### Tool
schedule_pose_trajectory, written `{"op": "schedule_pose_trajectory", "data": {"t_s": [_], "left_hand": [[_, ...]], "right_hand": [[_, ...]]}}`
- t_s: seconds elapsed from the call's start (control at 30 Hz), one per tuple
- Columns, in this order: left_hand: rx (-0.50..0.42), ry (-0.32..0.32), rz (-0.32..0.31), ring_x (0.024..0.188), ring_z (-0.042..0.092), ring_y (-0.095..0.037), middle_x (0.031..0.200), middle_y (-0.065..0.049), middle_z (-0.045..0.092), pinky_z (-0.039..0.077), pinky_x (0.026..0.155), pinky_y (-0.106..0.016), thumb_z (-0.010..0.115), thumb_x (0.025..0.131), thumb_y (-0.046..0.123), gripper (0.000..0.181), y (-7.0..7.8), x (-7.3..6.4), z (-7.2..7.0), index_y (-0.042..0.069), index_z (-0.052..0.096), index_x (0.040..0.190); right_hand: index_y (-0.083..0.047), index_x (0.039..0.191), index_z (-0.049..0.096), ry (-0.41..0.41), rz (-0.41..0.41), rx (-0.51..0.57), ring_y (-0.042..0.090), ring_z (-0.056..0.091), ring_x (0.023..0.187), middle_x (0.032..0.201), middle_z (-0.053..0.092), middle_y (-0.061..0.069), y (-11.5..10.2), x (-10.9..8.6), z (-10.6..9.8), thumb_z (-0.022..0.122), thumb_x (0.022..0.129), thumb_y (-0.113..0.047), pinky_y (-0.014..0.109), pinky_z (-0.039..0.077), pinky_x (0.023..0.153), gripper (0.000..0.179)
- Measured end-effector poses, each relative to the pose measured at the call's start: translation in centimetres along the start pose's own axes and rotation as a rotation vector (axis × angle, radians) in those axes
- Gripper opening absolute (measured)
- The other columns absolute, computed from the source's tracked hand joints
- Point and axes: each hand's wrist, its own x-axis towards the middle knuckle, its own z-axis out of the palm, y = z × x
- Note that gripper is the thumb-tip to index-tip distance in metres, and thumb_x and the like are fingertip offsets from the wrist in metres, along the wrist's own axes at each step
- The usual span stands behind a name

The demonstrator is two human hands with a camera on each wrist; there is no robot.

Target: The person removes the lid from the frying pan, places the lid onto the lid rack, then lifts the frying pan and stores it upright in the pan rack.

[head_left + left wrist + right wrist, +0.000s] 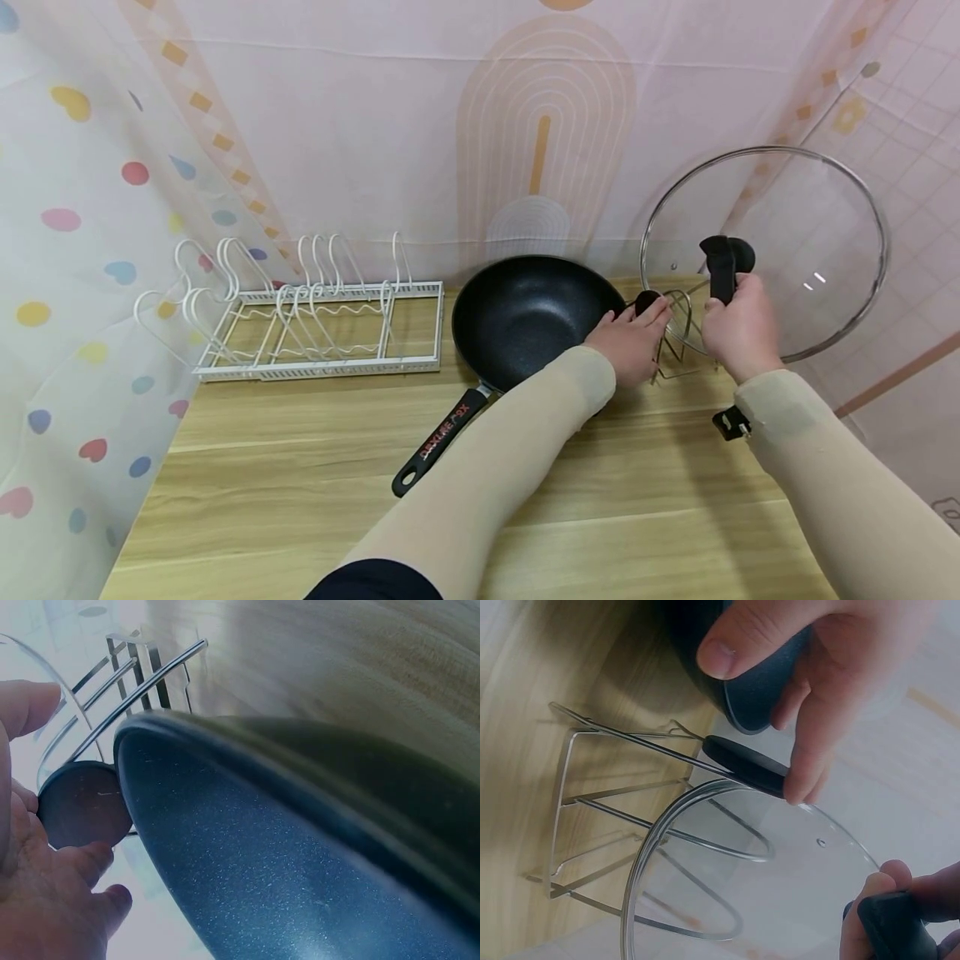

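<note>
A large clear glass lid [795, 217] with a steel rim stands nearly upright at the right. My right hand [742, 329] grips its black handle [722, 265]. The lid's lower rim overlaps the wire loops of a small metal rack [637, 817] in the right wrist view. My left hand [630, 342] reaches between the pan and the rack, its fingertips on the edge of a black round disc [86, 806] at the rack. A black frying pan [525, 317] sits beside that hand, its rim close to the disc. The pan's handle [442, 442] points towards me.
A white wire dish rack [322, 367] with upright loops stands at the left of the wooden table [285, 492]. Behind the table hangs a patterned curtain [360, 125]. A small black clip-like piece [731, 422] hangs at my right wrist.
</note>
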Motion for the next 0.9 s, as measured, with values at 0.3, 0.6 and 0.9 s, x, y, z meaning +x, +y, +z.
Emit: {"op": "schedule_pose_trajectory", "data": {"t_s": [0.3, 0.6, 0.9], "left_hand": [[-0.001, 0.0, 0.009, 0.165, 0.011, -0.018, 0.172, 0.024, -0.023, 0.014, 0.134, -0.041, 0.054, 0.107, 0.048, 0.088, -0.3, 0.3, 0.1, 0.039, -0.009, 0.168], [-0.005, -0.013, 0.02, 0.166, 0.01, -0.017, 0.172, 0.023, -0.023, 0.012, 0.134, -0.041, 0.056, 0.107, 0.048, 0.09, -0.8, 0.5, 0.1, 0.039, -0.009, 0.168], [-0.013, -0.02, 0.021, 0.166, 0.008, -0.016, 0.167, 0.027, -0.03, 0.011, 0.134, -0.041, 0.058, 0.105, 0.05, 0.094, -1.2, 0.8, 0.2, 0.041, -0.012, 0.167]], "right_hand": [[0.011, 0.157, 0.027, -0.01, 0.005, -0.017, 0.054, 0.055, 0.126, 0.139, 0.053, 0.041, 0.6, -0.2, 0.3, 0.043, 0.108, -0.018, 0.065, 0.043, 0.106, 0.059], [0.013, 0.156, 0.029, -0.025, 0.003, -0.016, 0.055, 0.054, 0.126, 0.14, 0.053, 0.042, 1.4, -0.4, 0.9, 0.044, 0.107, -0.016, 0.066, 0.041, 0.107, 0.059], [0.013, 0.152, 0.033, -0.037, 0.003, -0.022, 0.054, 0.055, 0.123, 0.136, 0.055, 0.04, 1.8, -0.6, 1.6, 0.045, 0.107, -0.016, 0.066, 0.043, 0.104, 0.055]]}}
